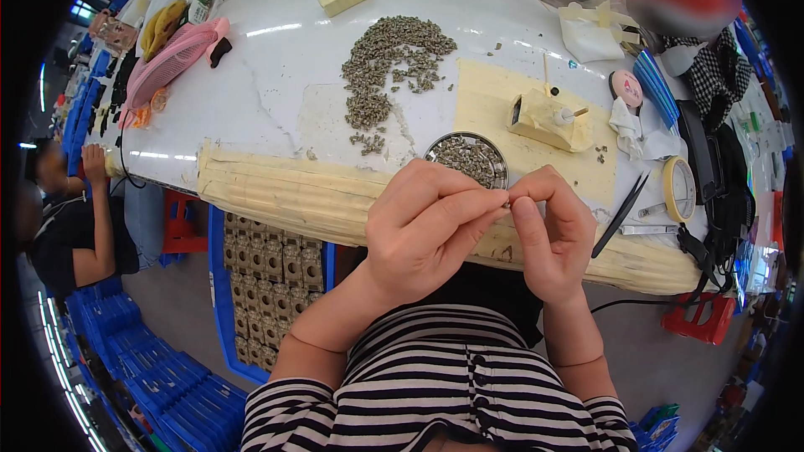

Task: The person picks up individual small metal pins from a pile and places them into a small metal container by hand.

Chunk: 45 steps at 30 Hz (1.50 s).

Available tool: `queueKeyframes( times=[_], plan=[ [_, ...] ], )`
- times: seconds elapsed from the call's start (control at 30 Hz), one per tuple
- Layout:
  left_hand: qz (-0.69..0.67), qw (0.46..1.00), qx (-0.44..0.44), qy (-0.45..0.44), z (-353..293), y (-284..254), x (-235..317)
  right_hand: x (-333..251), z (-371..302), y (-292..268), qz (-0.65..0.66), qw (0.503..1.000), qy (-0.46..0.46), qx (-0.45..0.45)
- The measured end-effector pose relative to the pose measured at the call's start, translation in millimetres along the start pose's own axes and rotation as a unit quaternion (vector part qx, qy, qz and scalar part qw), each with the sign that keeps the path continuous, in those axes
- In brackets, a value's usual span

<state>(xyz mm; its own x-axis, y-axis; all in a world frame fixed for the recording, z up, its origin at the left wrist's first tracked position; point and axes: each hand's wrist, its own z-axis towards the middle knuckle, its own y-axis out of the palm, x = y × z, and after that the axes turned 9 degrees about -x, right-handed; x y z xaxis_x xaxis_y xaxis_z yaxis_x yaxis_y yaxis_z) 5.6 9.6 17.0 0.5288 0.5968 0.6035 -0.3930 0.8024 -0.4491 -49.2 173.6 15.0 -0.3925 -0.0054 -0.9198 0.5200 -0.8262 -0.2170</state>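
Observation:
My left hand [431,222] and my right hand [553,230] meet just above the table's padded front edge. Each is closed in a pinch, thumb against forefinger, and the two sets of fingertips touch or nearly touch. A tiny dark bit shows between them, too small to name. Right behind my fingers is a round shallow dish [505,162] holding many small metal parts [465,155]. Farther back, a large loose heap of similar small grey metal parts [394,54] spreads over the white tabletop [268,75]. Black tweezers [618,218] lie right of my right hand.
A tape-wrapped block [548,121] holding a small bottle stands on yellow paper [486,92]. A roll of masking tape [679,187] is at right. Pink mesh [172,67] lies far left. Below the table, a blue crate [219,285] holds metal blocks. Another person sits at left.

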Motion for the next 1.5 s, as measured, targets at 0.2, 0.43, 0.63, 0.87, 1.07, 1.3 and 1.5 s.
queueKeyframes(
  times=[0.2, 0.43, 0.63, 0.87, 1.07, 1.3, 1.5],
  plan=[
    [0.001, 1.000, -0.018, -0.004, -1, -3, 0, 0, 0, -1, -0.003, 1.000, -0.009, -0.003],
    [0.035, 0.999, -0.026, -0.016, 2, -4, 4, 3, 0, 1, -0.046, 0.996, -0.064, 0.038],
    [0.030, 0.999, -0.020, -0.037, 2, -6, 3, 1, 2, -2, -0.104, 0.989, -0.104, 0.026],
    [0.026, 0.999, -0.014, -0.031, 2, -6, 3, 1, 2, 1, -0.093, 0.992, -0.075, 0.027],
    [0.026, 0.998, -0.010, -0.053, -1, -5, 3, 2, 2, 1, -0.094, 0.993, -0.066, 0.031],
    [0.102, 0.976, -0.128, -0.140, -3, -23, 6, 1, 1, 3, -0.100, 0.993, -0.052, 0.037],
    [0.081, 0.979, -0.096, -0.159, -1, -30, -6, 1, 0, 4, -0.102, 0.993, -0.051, 0.037]
  ],
)
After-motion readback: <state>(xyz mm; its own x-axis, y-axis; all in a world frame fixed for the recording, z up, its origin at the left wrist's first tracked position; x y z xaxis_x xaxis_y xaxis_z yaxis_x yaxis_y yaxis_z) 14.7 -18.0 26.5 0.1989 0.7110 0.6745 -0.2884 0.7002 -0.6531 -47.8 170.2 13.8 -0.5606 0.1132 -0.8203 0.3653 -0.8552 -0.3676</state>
